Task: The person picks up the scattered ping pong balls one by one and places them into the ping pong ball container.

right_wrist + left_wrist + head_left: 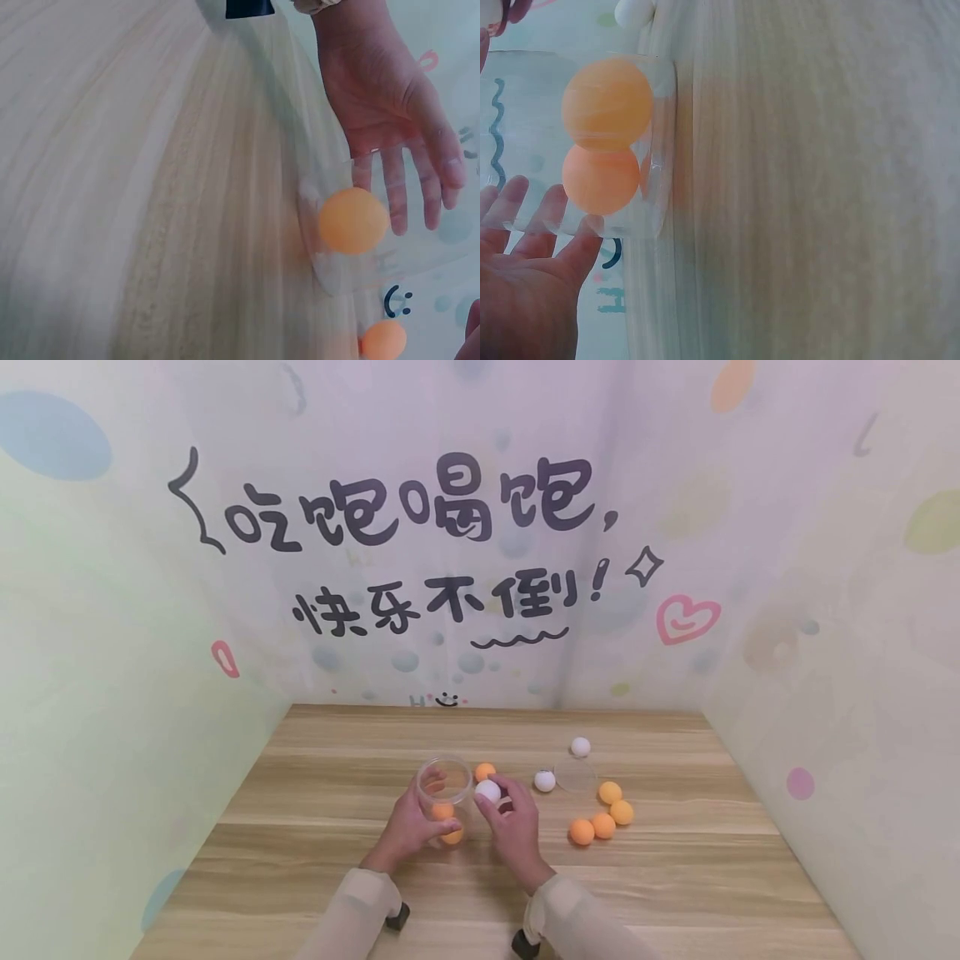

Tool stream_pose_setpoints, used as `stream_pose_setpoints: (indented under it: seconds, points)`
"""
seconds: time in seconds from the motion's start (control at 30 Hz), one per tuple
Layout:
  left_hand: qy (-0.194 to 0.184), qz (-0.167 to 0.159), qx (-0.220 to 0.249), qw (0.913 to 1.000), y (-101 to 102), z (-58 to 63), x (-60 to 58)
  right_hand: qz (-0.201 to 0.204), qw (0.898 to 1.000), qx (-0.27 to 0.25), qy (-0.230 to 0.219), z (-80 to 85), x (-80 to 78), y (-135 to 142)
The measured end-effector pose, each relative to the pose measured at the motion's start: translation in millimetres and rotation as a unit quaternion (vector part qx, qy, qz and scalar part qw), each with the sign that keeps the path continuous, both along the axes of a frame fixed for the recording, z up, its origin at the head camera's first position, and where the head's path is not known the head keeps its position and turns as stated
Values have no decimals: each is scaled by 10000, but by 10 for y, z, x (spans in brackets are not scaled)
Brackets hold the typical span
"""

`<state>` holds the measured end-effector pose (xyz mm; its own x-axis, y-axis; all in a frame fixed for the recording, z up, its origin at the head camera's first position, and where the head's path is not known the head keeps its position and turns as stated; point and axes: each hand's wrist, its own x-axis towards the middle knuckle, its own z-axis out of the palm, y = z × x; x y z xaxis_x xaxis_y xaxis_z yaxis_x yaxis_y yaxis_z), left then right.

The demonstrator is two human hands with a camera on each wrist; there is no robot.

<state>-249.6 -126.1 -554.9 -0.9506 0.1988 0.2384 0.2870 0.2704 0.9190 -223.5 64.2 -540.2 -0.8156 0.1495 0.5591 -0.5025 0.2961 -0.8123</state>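
Observation:
My left hand [405, 828] holds a clear plastic jar [463, 815] upright on the table, fingers round its far side and thumb across the near side. Two orange ping-pong balls, one [606, 105] and another [600, 180], lie at the bottom of the jar, seen through its wall. Just right of the jar's open mouth, my right hand [519, 828] pinches a white ping-pong ball [487, 791] between thumb and fingers. Behind that ball, a loose orange ball [485, 772] rests on the table. In the right wrist view only a bit of the right hand's fingers shows at the edge.
A clear round lid [576, 775] lies flat to the right, with a white ball [544, 781] at its left and another white ball [581, 747] behind. Several orange balls [603, 826] curve in front of it. Printed walls [825, 652] enclose the wooden table [675, 893].

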Motion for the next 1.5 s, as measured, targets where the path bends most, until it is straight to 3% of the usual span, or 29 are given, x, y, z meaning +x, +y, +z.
stream_pose_setpoints:
  seconds: [0.33, 0.9, 1.07, 1.3, 1.4, 1.5]
  points:
    - [28, 6, 39, 10000, 6, -21, 0, -56, 9999, -64, -90, 153, -19, -62]
    - [18, 7, -145, 9999, 11, -9, 5, 69, 9987, -266, -439, 251, -8, -82]
    - [29, 5, -154, 9999, 13, 2, 10, 242, 9978, -342, -520, 307, -16, -119]
    - [-20, 72, -151, 9999, -2, 5, 0, 914, 9937, -413, -498, 641, 94, -125]
    - [19, 55, -123, 9999, -5, 12, 4, 1083, 9922, -332, -524, 686, 100, -121]
    - [39, -65, -105, 9999, 5, 113, 60, 1192, 9910, -254, -552, 690, 92, -128]
